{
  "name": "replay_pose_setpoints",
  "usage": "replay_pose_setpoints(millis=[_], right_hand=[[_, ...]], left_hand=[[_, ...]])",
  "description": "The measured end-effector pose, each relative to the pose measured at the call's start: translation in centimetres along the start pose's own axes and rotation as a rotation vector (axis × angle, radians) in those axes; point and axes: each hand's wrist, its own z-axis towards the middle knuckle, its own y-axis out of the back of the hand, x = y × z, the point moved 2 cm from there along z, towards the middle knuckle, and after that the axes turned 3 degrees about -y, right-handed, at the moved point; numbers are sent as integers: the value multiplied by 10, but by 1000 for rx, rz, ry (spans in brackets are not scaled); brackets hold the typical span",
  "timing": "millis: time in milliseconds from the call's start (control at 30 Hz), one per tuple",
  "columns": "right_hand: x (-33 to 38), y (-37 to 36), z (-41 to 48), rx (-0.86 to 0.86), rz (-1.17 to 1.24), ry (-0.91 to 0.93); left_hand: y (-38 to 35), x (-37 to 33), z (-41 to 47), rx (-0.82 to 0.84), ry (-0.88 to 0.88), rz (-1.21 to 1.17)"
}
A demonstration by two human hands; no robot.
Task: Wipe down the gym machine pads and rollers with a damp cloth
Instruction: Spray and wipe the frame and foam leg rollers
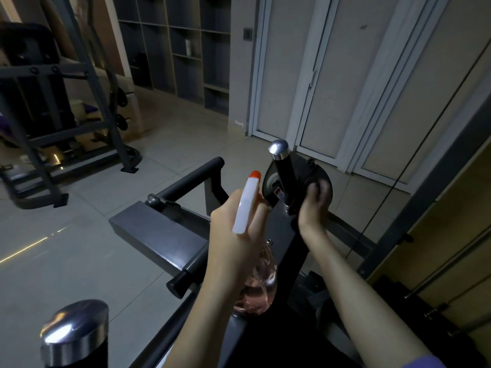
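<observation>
Looking down through the head camera, the left grip (pixel 233 243) is clenched round the neck of a spray bottle (pixel 245 205). Its white trigger head and orange nozzle stick up above the knuckles, and its pinkish clear body hangs below the palm. Just to the right of it, the right grip (pixel 312 208) has its fingers curled against the dark round plate (pixel 269 181) of the gym machine. It is blurred (and the light is dim), so I cannot tell whether a cloth lies under those fingers or whether they clasp anything.

A black handle (pixel 285 179) with a chrome cap stands between the two grips, touching the heel of the right one. Left of the left grip, and close beside it, lies a grey rectangular pad (pixel 154 235). Beyond that pad runs a black roller bar (pixel 191 181). Nearer the camera than the left grip and well to its left, a second chrome-capped post (pixel 75 330) rises at the bottom edge.

Far beyond both grips, a grey cubby shelf (pixel 175 43) stands against the wall beside pale double doors (pixel 318 75). Another machine frame (pixel 53 102) stands far off to the left on the tiled floor (pixel 66 248).
</observation>
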Motion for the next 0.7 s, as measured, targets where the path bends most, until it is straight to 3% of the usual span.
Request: replay_pose_setpoints(millis=[100, 367, 500, 700], right_hand=[[-29, -6, -1, 160, -349, 143], [-22, 5, 15, 250, -268, 123], [-17, 1, 13, 210, -155, 56], [-25, 0, 1, 197, -250, 61]], left_hand=[[0, -1, 1, -4, -21, 12], [-1, -1, 1, 6, 10, -6], [-3, -5, -3, 27, -1, 9], [2, -6, -8, 118, -72, 48]])
